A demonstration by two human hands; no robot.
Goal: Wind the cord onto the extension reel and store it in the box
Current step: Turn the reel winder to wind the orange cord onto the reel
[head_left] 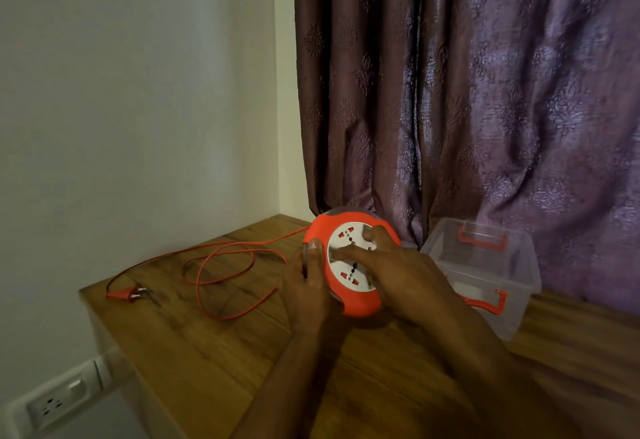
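The clear box (485, 275) stood open beside the reel (349, 265); its contents were unclear. The left hand (308, 286) gripped the reel's rim, and the right hand (391, 272) lay fingers-spread across its face.

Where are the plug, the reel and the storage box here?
plug (125, 294): head view, on its orange body, lying on the table.
reel (360, 308): head view, on its orange rim near the bottom.
box (523, 303): head view, on its clear front wall.
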